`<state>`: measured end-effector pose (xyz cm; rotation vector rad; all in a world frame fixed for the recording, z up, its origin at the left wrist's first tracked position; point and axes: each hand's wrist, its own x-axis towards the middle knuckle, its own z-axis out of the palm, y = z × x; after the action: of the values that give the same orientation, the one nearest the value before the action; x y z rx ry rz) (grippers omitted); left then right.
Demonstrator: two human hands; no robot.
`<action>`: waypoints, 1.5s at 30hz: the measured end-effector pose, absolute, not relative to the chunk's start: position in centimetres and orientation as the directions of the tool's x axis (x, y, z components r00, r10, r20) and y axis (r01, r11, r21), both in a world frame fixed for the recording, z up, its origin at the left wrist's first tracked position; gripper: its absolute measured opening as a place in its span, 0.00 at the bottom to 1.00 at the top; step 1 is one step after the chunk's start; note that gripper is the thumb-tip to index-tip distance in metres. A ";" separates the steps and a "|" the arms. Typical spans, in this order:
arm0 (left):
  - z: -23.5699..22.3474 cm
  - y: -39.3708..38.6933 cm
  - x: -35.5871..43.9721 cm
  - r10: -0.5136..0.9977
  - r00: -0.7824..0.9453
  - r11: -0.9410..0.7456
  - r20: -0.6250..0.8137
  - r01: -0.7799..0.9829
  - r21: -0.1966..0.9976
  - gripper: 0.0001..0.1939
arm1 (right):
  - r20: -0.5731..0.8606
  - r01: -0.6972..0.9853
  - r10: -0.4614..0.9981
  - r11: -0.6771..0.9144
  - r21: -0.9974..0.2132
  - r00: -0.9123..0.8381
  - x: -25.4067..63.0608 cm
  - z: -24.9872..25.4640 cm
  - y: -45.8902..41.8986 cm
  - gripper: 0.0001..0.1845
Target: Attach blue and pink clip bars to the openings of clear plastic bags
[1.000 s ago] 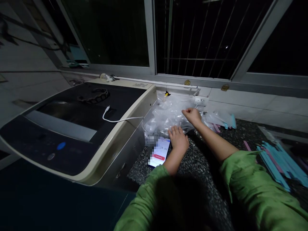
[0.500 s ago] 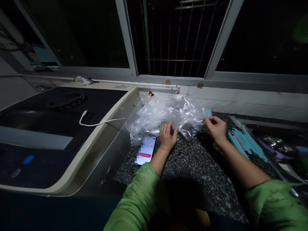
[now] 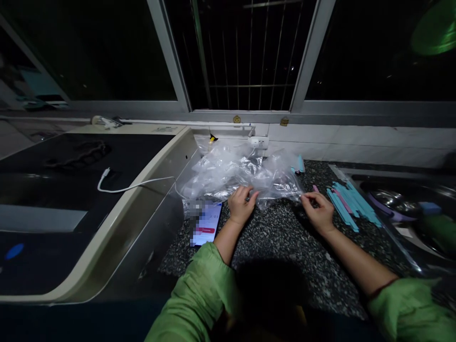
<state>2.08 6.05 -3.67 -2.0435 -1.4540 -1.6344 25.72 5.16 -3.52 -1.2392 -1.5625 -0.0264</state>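
Note:
A clear plastic bag (image 3: 280, 178) lies crinkled on the dark speckled counter, its near edge stretched between my two hands. My right hand (image 3: 319, 213) pinches the bag's right corner between thumb and fingertips. At the other end of that edge, my left hand (image 3: 241, 206) has its thumb and forefinger drawn together on the plastic. More crumpled clear plastic (image 3: 217, 171) is heaped to the left. Beside my left wrist lies a lit phone (image 3: 207, 225). Flat blue and pink strips (image 3: 356, 204) are piled to the right of my right hand.
A washing machine (image 3: 153, 175) stands at the left, with a white charging cable (image 3: 138, 186) across its top. A sink (image 3: 370, 178) holding a metal bowl (image 3: 395, 202) is at the right. Behind the plastic are a wall socket (image 3: 259, 142) and a barred window.
My right hand has moved down and toward me, pulling the bag's edge tauter. The left fingers have closed nearer the plastic. The whole view has shifted slightly to the right.

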 end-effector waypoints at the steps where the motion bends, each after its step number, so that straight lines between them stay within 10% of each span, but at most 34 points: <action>1: -3.8 6.1 2.1 0.585 -0.057 -0.514 0.809 0.746 0.424 0.11 | 0.712 0.688 0.691 0.456 -0.565 0.126 25.9 -3.9 5.0 0.11; 18: -4.1 4.4 2.9 0.590 0.246 -0.620 0.769 0.748 0.237 0.13 | 0.357 0.434 0.895 0.219 -0.874 0.268 26.1 -1.6 9.4 0.17; 27: -5.1 1.1 -0.8 0.918 -0.187 0.053 0.350 0.932 0.358 0.27 | 0.386 0.448 0.881 0.239 -0.862 0.273 24.1 -2.0 9.4 0.12; 35: -5.0 1.2 0.6 0.652 0.110 -0.578 0.750 0.713 0.397 0.17 | 0.445 0.500 0.854 0.270 -0.823 0.271 24.1 -1.9 8.9 0.13; 45: -4.3 3.2 2.0 0.669 0.030 -0.467 0.742 0.794 0.389 0.09 | 0.452 0.450 0.890 0.380 -0.808 0.060 24.8 -2.6 8.0 0.19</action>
<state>1.99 3.24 -4.33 -2.1556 -1.5437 -1.4239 24.78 7.96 -2.59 -1.2353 -1.5647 0.5130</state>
